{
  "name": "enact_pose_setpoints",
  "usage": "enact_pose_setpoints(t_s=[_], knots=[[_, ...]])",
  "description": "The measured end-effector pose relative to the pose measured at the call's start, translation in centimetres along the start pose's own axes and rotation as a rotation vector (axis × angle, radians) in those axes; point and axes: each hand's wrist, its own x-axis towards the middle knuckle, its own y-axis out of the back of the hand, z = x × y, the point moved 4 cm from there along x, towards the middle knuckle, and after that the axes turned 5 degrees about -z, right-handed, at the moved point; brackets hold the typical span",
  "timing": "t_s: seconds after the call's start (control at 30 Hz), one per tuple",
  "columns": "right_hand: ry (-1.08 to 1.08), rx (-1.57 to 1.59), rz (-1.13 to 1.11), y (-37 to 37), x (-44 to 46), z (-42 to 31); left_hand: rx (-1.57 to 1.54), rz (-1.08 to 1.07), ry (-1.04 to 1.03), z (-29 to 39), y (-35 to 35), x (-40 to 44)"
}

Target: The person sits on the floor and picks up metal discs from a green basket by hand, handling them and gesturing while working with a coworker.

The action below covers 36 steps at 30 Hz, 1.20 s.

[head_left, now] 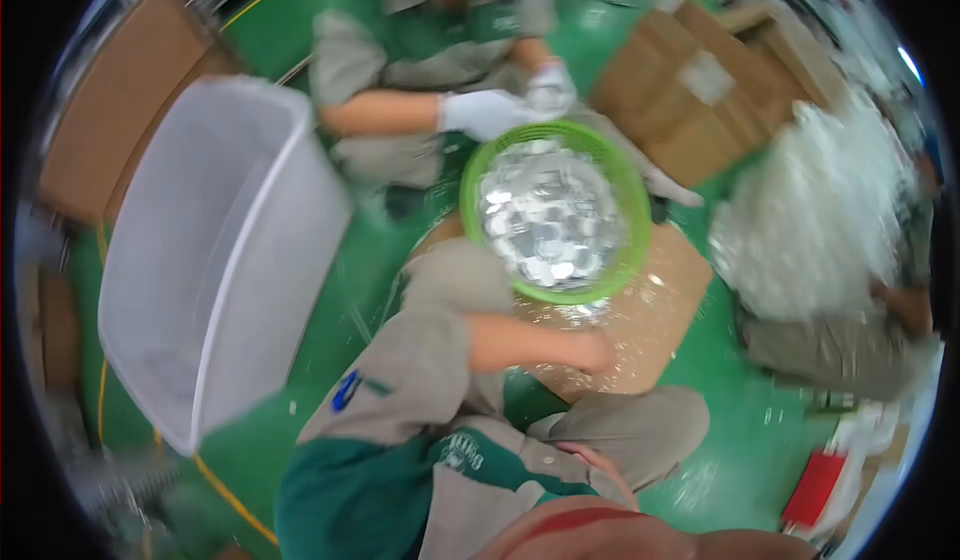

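My left hand (595, 351) reaches over a flat piece of cardboard (655, 325), just below a green basket (636, 250). Motion blur hides its fingers and anything they may hold. Many small silvery pieces (550, 215) fill the basket. I cannot make out my right hand; blurred skin-coloured shapes at the bottom edge are too unclear to name. Opposite me, a co-worker's white-gloved hands (490, 113) are at the basket's far rim, close together; whether they hold anything is unclear.
A large white tub (250, 260) stands at the left, beside a cardboard box (120, 100). Another cardboard box (700, 85) is at the upper right. Clear plastic bags (815, 215) lie near another person at the right. A red object (815, 490) is at the lower right.
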Motion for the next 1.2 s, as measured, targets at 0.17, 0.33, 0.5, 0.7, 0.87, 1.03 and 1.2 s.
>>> enact_pose_setpoints(t_s=[0.17,0.33,0.5,0.7,0.87,1.03,1.2], knots=[[-0.16,0.195,-0.36,-1.7,1.3,3.0,0.052,-0.068,0.043,2.8,2.4,-0.2],[-0.351,0.27,-0.323,0.3,-0.7,6.2,0.092,0.006,0.011,4.3,6.6,-1.5],[-0.542,0.417,-0.231,2.1,-4.1,10.4,-0.132,0.208,0.004,5.7,10.1,-8.1],[-0.674,0.613,-0.147,1.5,-10.6,15.0,-0.847,1.0,0.228,4.1,9.0,-30.0],[-0.678,0.84,-0.1,-4.1,-16.3,17.3,-1.572,0.63,1.092,6.4,-19.0,-42.9],[-0.64,0.964,-0.099,-7.2,-18.0,18.9,-1.692,0.029,1.246,15.3,-29.8,-44.5],[-0.627,0.954,-0.119,-8.6,-19.4,18.3,-1.653,0.024,1.272,12.9,-28.4,-44.9]])
